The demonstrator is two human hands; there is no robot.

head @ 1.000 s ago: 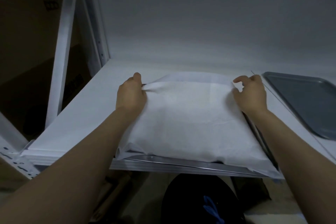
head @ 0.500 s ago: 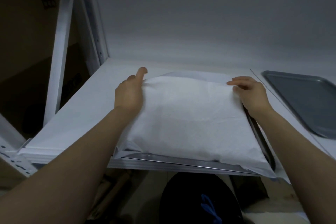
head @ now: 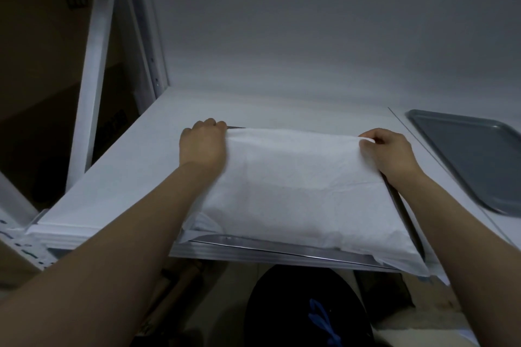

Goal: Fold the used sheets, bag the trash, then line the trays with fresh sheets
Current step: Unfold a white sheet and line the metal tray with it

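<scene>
**Thin sheet held by its two far corners**

The white sheet [head: 304,186] lies over a metal tray [head: 267,244] at the front edge of the shelf [head: 127,177], its near edge hanging past the tray's rim. It looks light, limp and easily creased, more like paper cloth than stiff card, so it will probably sag in the middle and may tear if tugged unevenly. The corners are the sensible hold.

The left hand [head: 201,144] has its fingers curled over the far left corner, and the right hand [head: 390,152] pinches the far right corner.

A bare grey tray [head: 473,160] sits toward the shelf's right edge, cut off by the frame. The sheet hides the inside of the tray beneath it. Below the shelf is a dark round shape [head: 307,307] with something blue on it, too dim to identify.
</scene>
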